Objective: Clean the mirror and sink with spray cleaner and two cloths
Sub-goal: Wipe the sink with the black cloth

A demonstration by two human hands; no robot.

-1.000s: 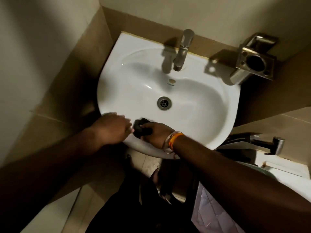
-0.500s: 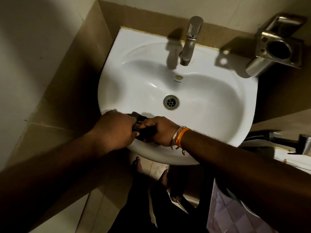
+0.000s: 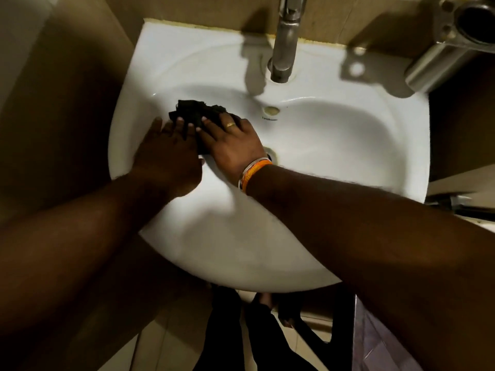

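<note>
A white wall-hung sink (image 3: 334, 145) fills the view. A crumpled black cloth (image 3: 195, 111) lies on the left inner slope of the basin. My right hand (image 3: 233, 145), with a gold ring and orange and white wristbands, presses flat on the cloth with fingers stretched out. My left hand (image 3: 167, 153) lies beside it, its straight fingertips on the cloth's left part. The drain is mostly hidden under my right wrist. No spray cleaner, second cloth or mirror shows.
A chrome tap (image 3: 286, 41) stands at the back of the sink above the overflow hole (image 3: 272, 110). A metal wall holder (image 3: 455, 38) juts out at the upper right. Beige tiled walls close in on the left and back. My feet stand below the basin.
Both hands have carried the black cloth from the sink's near rim up onto the left inner slope of the basin. The camera has moved closer over the sink.
</note>
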